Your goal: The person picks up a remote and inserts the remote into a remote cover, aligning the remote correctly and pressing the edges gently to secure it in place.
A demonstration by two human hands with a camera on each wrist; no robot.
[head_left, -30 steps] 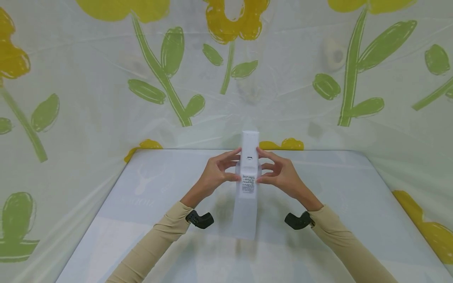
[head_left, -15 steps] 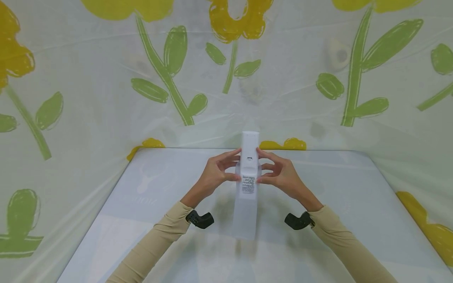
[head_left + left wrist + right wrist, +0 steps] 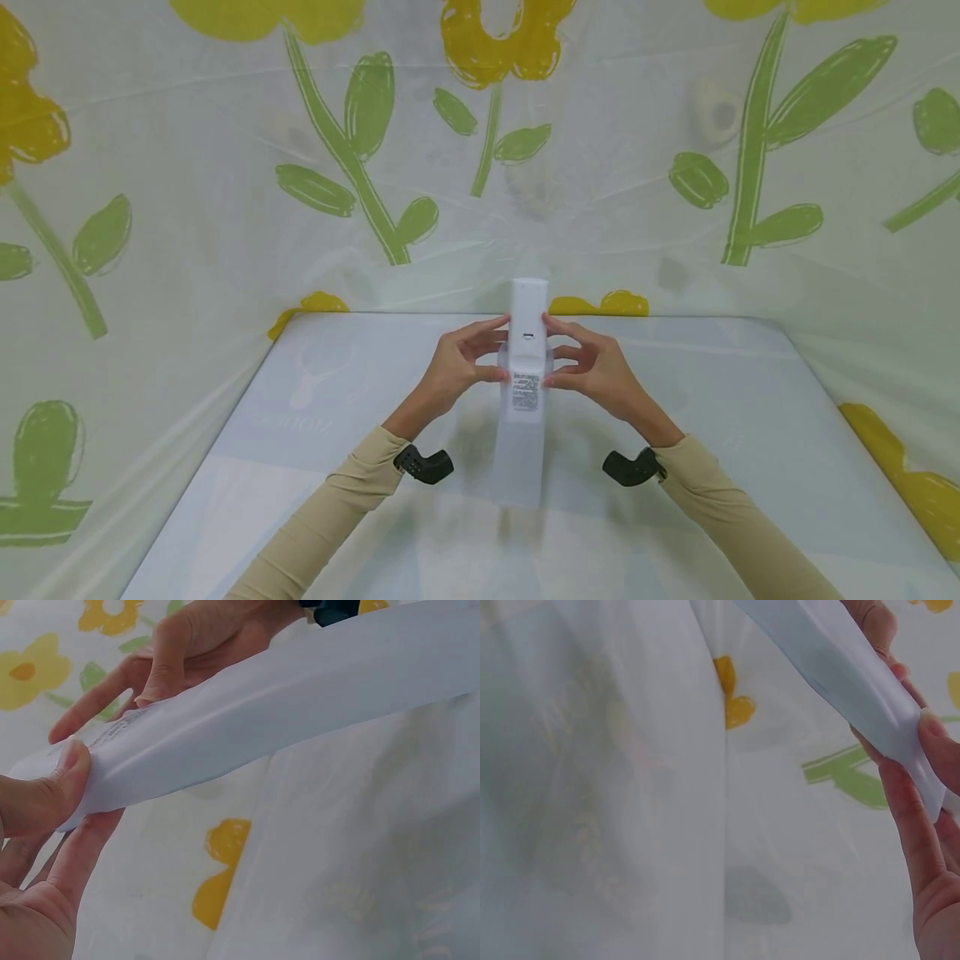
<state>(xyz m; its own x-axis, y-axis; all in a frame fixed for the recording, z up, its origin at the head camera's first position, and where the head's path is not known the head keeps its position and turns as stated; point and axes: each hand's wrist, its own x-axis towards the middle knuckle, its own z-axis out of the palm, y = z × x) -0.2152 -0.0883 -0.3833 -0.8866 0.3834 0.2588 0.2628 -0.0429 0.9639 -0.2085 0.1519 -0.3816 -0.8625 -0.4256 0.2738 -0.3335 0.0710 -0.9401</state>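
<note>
Your left hand and right hand both pinch the long white plastic pouch with a printed label by its edges, thumbs and fingertips clamped, holding it above the pale blue counter near its far edge

Flowered sheeting backs a pale table

A plastic curtain printed with yellow blooms and green stems fills the upper frame; the white tabletop spreads across the lower half below it.
</note>
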